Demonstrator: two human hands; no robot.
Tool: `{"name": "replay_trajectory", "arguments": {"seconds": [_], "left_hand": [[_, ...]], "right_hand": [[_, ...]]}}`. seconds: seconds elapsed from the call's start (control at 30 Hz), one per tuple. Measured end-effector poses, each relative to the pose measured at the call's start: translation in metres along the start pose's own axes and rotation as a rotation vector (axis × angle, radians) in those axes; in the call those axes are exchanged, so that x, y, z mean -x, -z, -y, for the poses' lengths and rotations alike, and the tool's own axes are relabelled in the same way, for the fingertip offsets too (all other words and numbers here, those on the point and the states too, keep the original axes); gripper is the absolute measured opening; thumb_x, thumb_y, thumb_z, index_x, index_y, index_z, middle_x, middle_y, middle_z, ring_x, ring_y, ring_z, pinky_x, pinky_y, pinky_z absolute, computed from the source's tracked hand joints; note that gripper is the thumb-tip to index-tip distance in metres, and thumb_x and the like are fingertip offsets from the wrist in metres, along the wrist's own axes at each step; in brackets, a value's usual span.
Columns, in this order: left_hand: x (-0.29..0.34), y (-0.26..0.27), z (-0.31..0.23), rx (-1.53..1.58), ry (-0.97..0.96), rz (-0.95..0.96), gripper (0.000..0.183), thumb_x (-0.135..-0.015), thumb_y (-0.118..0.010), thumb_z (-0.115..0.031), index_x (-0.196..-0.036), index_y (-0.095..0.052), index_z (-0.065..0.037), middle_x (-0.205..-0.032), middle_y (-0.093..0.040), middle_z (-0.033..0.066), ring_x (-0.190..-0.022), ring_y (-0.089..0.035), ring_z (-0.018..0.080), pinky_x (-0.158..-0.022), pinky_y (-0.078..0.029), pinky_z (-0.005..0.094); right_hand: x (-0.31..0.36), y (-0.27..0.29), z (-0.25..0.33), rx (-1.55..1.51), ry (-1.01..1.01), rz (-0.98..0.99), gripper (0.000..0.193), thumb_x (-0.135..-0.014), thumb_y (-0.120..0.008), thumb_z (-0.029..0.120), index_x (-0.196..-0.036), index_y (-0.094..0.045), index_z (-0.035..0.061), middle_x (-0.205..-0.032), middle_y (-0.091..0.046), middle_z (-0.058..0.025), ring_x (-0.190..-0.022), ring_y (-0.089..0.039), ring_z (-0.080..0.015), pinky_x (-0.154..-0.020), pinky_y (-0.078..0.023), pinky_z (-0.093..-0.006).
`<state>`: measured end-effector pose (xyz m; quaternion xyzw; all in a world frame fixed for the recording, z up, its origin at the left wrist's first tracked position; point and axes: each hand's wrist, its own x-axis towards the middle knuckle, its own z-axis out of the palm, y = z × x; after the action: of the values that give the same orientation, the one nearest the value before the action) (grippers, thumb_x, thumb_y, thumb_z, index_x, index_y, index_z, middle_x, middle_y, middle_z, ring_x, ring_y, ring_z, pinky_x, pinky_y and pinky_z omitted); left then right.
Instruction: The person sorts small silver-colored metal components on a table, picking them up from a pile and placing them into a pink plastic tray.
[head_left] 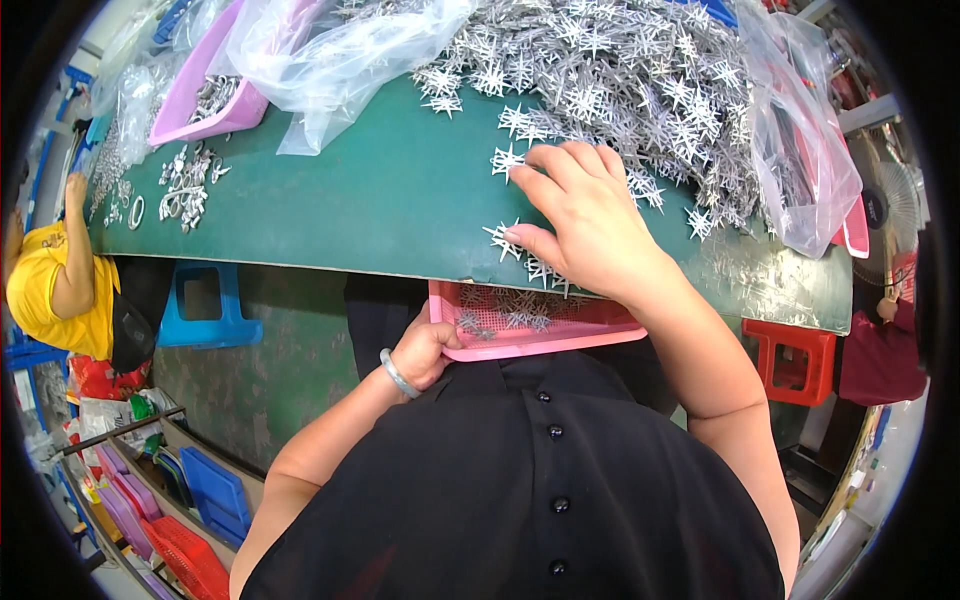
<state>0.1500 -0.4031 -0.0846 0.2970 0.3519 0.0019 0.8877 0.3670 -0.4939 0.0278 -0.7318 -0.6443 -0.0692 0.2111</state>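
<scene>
My left hand (424, 352), with a bangle at the wrist, is closed on the left rim of a pink plastic basket (560, 344). The basket sits at my lap, partly under the table's front edge, with several star-shaped metal pieces (525, 312) inside. Over the table my right hand (585, 210) is spread, thumb and fingers apart. Its fingertips are by a silvery star piece (506, 161), and another star piece (503, 238) lies beside the thumb. What is beneath the palm is hidden. Beyond the hand rises a large heap of the same spiky stars (610, 75).
The green table (330, 200) also bears a purple tray (215, 125), clear plastic bags (335, 75) and small metal parts (187, 190). A blue stool (208, 305) and a red stool (790, 360) stand below. People sit at left, in a yellow shirt (62, 290), and at right.
</scene>
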Motion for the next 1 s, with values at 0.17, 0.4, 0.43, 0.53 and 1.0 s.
{"name": "replay_trajectory", "arguments": {"seconds": [0.17, 0.4, 0.43, 0.53, 1.0], "left_hand": [[0.0, 0.002, 0.003, -0.006, -0.034, -0.015, 0.072, -0.055, -0.041, 0.01, -0.127, -0.038, 0.003, -0.117, -0.051, 0.012, -0.108, -0.051, 0.0248, -0.092, -0.041, 0.0323], [-0.001, 0.008, 0.003, 0.021, -0.01, 0.005, 0.081, -0.056, -0.038, 0.014, -0.135, -0.027, -0.002, -0.119, -0.047, 0.0108, -0.101, -0.052, 0.0214, -0.08, -0.045, 0.0269], [-0.002, 0.009, 0.003, 0.015, -0.005, 0.003, 0.08, -0.057, -0.038, 0.014, -0.134, -0.028, -0.002, -0.118, -0.047, 0.0107, -0.101, -0.052, 0.0213, -0.08, -0.045, 0.0271], [-0.001, 0.005, 0.002, 0.011, -0.014, 0.014, 0.078, -0.057, -0.039, 0.013, -0.133, -0.029, -0.001, -0.117, -0.048, 0.0107, -0.099, -0.052, 0.0209, -0.08, -0.045, 0.0274], [-0.002, 0.017, 0.006, -0.027, -0.039, 0.005, 0.077, -0.054, -0.04, 0.01, -0.13, -0.034, 0.002, -0.115, -0.051, 0.0104, -0.103, -0.052, 0.0216, -0.084, -0.043, 0.0279]], "right_hand": [[0.0, -0.006, 0.0, 0.04, 0.047, 0.124, 0.051, -0.072, -0.067, 0.034, -0.112, -0.054, 0.0045, -0.114, -0.052, -0.011, -0.11, -0.044, -0.0285, -0.098, -0.027, -0.0461], [-0.004, 0.004, -0.007, -0.079, 0.133, 0.042, 0.032, -0.076, -0.064, 0.026, -0.098, -0.06, 0.0045, -0.1, -0.057, -0.0099, -0.103, -0.048, -0.0271, -0.099, -0.028, -0.0483], [-0.013, 0.002, -0.009, 0.029, 0.1, 0.012, 0.034, -0.077, -0.062, 0.023, -0.103, -0.059, 0.0019, -0.105, -0.057, -0.0123, -0.107, -0.048, -0.0276, -0.1, -0.027, -0.048], [-0.03, -0.018, -0.022, 0.35, 0.054, -0.036, 0.039, -0.077, -0.061, 0.021, -0.108, -0.057, -0.0015, -0.109, -0.056, -0.0151, -0.112, -0.047, -0.0283, -0.103, -0.025, -0.0483], [0.013, -0.002, -0.001, -0.191, 0.17, 0.166, 0.034, -0.072, -0.061, 0.001, -0.106, -0.056, 0.0001, -0.114, -0.055, -0.014, -0.108, -0.05, -0.0316, -0.095, -0.038, -0.0414]]}}
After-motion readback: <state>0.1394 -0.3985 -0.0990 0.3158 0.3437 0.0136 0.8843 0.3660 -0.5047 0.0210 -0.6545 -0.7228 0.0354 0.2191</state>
